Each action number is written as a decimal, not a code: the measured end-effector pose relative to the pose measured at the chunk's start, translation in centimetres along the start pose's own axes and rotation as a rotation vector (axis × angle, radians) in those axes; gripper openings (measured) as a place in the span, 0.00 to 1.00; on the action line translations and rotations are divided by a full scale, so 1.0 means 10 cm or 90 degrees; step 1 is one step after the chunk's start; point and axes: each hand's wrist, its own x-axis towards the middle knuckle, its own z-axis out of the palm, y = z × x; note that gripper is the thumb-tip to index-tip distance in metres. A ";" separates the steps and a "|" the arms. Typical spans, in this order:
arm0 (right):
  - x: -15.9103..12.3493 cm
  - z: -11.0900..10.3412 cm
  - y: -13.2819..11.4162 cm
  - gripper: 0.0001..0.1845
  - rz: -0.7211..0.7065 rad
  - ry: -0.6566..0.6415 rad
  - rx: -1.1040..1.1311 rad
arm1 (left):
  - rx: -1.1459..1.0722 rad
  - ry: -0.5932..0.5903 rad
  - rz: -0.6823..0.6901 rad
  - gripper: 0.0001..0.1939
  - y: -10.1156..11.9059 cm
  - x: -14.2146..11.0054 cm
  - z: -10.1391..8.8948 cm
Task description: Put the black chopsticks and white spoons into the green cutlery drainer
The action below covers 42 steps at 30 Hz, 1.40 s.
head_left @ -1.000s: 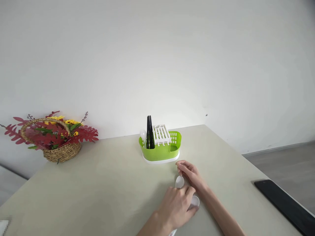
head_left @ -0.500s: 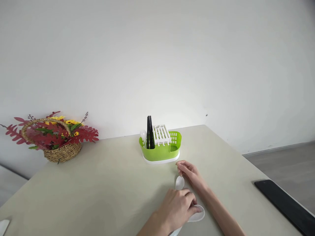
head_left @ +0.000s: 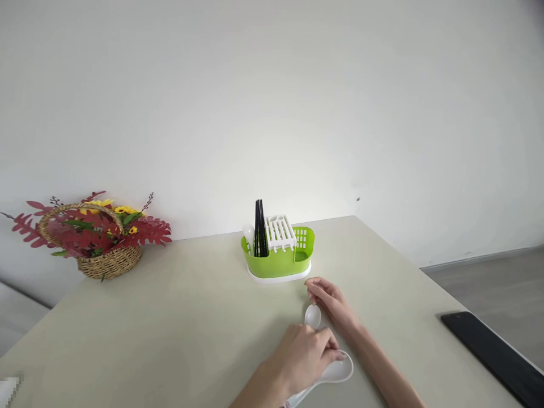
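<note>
Spoons (head_left: 335,371), two and both white, lie at the left hand (head_left: 304,352). The nearer spoon has its bowl just right of that hand, thumb over the bowl's edge, and its handle runs down toward the lower left, partly hidden below the wrist. The farther spoon (head_left: 313,316) shows only its bowl, beyond the left knuckles; the rest is covered. The left fingers are curled with the thumb near them, but whether they grip either spoon I cannot tell. The right hand (head_left: 328,298) rests just beyond the farther spoon, its lower fingertips right by the bowl's rim; its fingers are loosely bent, and I cannot tell whether their tips meet. Farther back on the surface (head_left: 170,328), apart from both hands, stands a green caddy (head_left: 276,267) with black chopsticks (head_left: 260,238) upright in it.
</note>
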 end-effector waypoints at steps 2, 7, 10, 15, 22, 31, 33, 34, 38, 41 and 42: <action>0.01 0.00 0.01 0.19 -0.003 -0.003 0.005 | -0.046 -0.024 -0.030 0.13 0.01 0.02 -0.08; 0.02 -0.02 0.03 0.20 0.007 -0.007 0.017 | -0.247 -0.022 -0.039 0.22 0.07 -0.01 -0.39; 0.01 -0.02 0.02 0.21 0.020 -0.008 0.011 | -0.308 0.069 0.001 0.22 0.09 -0.07 -0.64; -0.01 -0.01 -0.02 0.21 0.004 -0.003 -0.010 | -0.249 0.363 0.143 0.12 0.10 -0.21 -1.15; -0.01 0.00 -0.02 0.21 0.007 -0.005 -0.012 | -0.100 0.751 0.282 0.10 0.12 -0.27 -1.71; -0.01 0.00 -0.03 0.21 0.003 -0.010 -0.013 | -0.199 0.787 0.282 0.07 -0.06 0.04 -1.83; -0.01 0.00 -0.02 0.22 -0.004 -0.007 -0.017 | -0.238 0.770 0.252 0.07 -0.16 0.12 -1.83; 0.00 0.00 -0.01 0.22 -0.007 -0.006 -0.019 | -0.252 0.761 0.237 0.07 -0.21 0.16 -1.83; 0.00 0.01 -0.02 0.23 -0.007 -0.006 -0.017 | -0.256 0.709 0.187 0.08 -0.42 0.27 -1.80; 0.00 0.01 -0.02 0.23 -0.007 -0.004 -0.020 | -0.241 0.663 0.146 0.08 -0.57 0.32 -1.74; 0.00 0.01 -0.02 0.23 -0.006 -0.002 -0.022 | -0.238 0.649 0.132 0.09 -0.62 0.34 -1.73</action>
